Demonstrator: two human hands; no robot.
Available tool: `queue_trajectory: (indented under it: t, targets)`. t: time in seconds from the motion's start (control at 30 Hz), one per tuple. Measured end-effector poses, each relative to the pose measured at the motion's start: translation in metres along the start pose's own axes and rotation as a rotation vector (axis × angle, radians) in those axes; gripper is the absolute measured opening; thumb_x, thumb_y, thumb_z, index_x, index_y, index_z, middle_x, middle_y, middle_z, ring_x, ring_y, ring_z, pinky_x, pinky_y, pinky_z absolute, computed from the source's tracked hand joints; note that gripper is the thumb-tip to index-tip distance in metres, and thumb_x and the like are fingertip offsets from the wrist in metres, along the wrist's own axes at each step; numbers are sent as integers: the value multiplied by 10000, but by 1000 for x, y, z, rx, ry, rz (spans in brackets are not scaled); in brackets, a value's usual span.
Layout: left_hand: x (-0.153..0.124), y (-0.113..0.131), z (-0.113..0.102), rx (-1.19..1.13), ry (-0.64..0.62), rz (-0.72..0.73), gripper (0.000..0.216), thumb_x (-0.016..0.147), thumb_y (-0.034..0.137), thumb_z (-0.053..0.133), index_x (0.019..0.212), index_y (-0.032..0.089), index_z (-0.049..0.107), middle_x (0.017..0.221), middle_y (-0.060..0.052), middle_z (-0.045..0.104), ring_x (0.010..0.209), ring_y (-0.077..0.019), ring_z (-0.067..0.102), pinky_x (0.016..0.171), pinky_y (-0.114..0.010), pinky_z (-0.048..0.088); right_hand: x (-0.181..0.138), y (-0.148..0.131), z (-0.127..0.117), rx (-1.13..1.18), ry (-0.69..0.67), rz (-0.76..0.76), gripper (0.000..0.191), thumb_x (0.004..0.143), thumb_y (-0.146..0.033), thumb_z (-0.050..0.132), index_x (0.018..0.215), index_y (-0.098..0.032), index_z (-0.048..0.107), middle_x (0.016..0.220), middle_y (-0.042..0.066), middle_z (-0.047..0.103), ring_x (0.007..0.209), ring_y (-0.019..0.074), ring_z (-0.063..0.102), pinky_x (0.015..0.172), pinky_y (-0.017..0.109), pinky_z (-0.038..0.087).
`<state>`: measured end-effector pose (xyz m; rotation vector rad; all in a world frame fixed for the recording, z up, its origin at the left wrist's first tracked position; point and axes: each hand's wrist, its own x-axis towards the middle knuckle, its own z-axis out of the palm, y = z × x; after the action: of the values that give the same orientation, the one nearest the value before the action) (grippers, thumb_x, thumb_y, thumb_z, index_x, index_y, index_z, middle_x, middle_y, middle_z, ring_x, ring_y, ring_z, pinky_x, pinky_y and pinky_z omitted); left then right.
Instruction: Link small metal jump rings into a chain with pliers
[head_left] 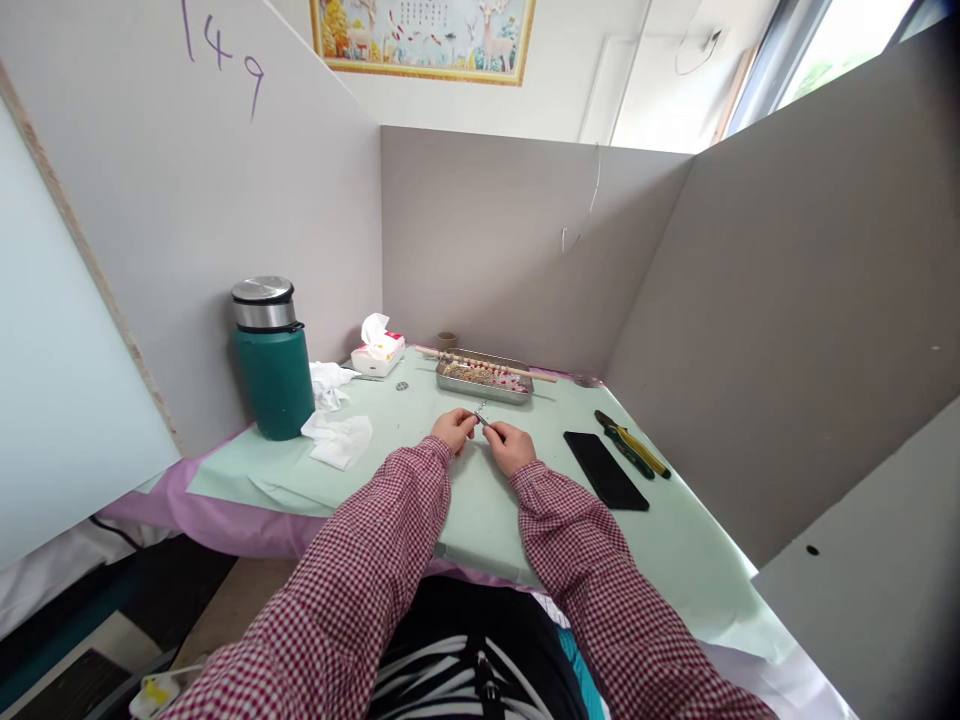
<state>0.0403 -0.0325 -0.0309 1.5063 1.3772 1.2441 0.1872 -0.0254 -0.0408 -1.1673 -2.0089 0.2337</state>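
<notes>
My left hand (454, 430) is closed in a pinch above the green-covered table, on something too small to make out. A thin silvery strand (482, 406) shows just beyond its fingertips. Beside it, my right hand (512, 449) grips a slim metal tweezers-like tool (482, 421), whose tip reaches the left fingertips. Straight ahead of both hands is a metal tray (487, 392) holding beads, some gold-coloured, some red and white. A wooden stick (544, 378) wound with beaded strands lies across the tray.
On the left stand a green thermos (274, 375) and a tissue pack (378, 350), with crumpled tissues (339, 440) nearby. A black phone (606, 470) and yellow-green pliers (634, 447) lie to the right. Behind the tray is a small brown cup (447, 340). Grey partitions (525, 230) enclose the table.
</notes>
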Motion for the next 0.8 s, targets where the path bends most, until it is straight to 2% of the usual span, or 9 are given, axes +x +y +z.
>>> queue_trajectory:
  t: [0.33,0.8]
  targets:
    - [-1,2,0,-64,-14,-15,185,774,245,413,834,135,549,450,71,429,276,-38,325,303,-166,260,0,1,1,15,6,-20,295,812,-389,411,792,-205,640,736,19,618,682,137,534,632,221,364]
    - [-5,7,-1,-41,-28,-21,180,769,250,439,839,133,556,464,67,440,268,-34,334,300,-164,252,0,1,0,71,-4,20,321,804,-415,405,791,-211,653,707,2,629,652,133,535,602,216,362]
